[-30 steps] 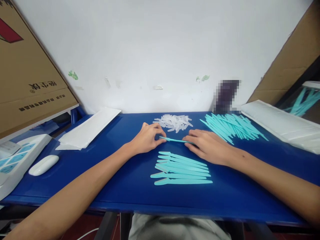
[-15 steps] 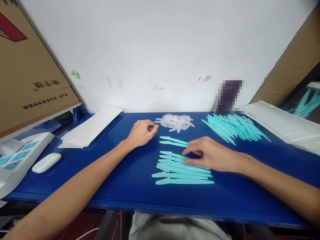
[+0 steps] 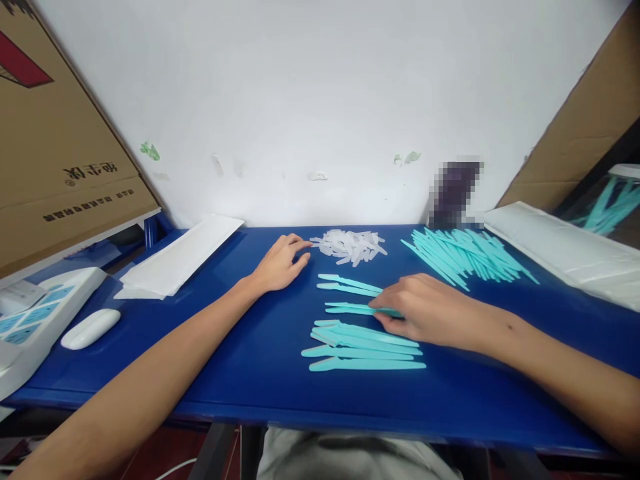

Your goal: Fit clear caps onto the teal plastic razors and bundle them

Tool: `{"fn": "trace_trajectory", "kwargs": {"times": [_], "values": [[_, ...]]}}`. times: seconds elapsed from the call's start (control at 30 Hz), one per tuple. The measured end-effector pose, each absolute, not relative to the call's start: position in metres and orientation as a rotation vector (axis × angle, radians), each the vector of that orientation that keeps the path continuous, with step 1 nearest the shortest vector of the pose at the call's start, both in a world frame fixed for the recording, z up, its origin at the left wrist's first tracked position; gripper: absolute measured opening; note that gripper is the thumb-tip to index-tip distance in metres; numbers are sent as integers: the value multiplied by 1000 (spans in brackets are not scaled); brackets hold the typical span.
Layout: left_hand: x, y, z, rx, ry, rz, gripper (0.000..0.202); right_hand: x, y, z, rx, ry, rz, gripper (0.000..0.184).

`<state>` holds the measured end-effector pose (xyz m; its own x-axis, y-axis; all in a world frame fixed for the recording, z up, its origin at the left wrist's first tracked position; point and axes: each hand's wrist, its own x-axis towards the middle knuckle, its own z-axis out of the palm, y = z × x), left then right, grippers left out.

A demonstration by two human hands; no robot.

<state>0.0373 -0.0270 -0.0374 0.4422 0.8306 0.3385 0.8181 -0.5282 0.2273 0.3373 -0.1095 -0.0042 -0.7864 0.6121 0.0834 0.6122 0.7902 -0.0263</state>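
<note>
My right hand (image 3: 425,308) pinches the end of a teal plastic stick (image 3: 350,309) that lies flat on the blue table (image 3: 240,360). Two more teal sticks (image 3: 345,285) lie just beyond it, and a tidy row of several teal sticks (image 3: 363,345) lies nearer to me. My left hand (image 3: 281,261) rests on the table with its fingers stretched toward a small heap of clear plastic caps (image 3: 349,245), its fingertips just short of the heap. It holds nothing.
A big loose pile of teal sticks (image 3: 465,255) lies at the back right. White bags lie at the back left (image 3: 177,257) and far right (image 3: 565,250). A white mouse (image 3: 90,328) and a white device (image 3: 30,320) sit at the left; cardboard boxes (image 3: 55,147) flank the table.
My left hand has gone from the stick to the clear caps and opened out. My right hand moved nearer, down to the row, and now pinches one stick set apart from it.
</note>
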Motion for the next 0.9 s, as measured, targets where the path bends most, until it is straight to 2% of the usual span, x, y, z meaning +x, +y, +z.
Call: {"fn": "trace_trajectory", "kwargs": {"times": [0.1,0.23,0.57,0.77,0.9], "values": [[37,-26,-38,2641,1496,456,52,337,-110,-4,-1106,-2940,-51,20],[38,-27,-35,2630,1436,228,55,340,-106,-6,-1120,-2862,50,16],[40,-29,-32,2685,1330,457,49,343,-98,-11,-957,-2618,-73,22],[53,-31,-33,2726,1413,234,55,343,-97,-12,-1071,-2518,60,25],[50,-32,-31,2777,1398,216,52,343,-98,-12,-1122,-2475,128,26]]}}
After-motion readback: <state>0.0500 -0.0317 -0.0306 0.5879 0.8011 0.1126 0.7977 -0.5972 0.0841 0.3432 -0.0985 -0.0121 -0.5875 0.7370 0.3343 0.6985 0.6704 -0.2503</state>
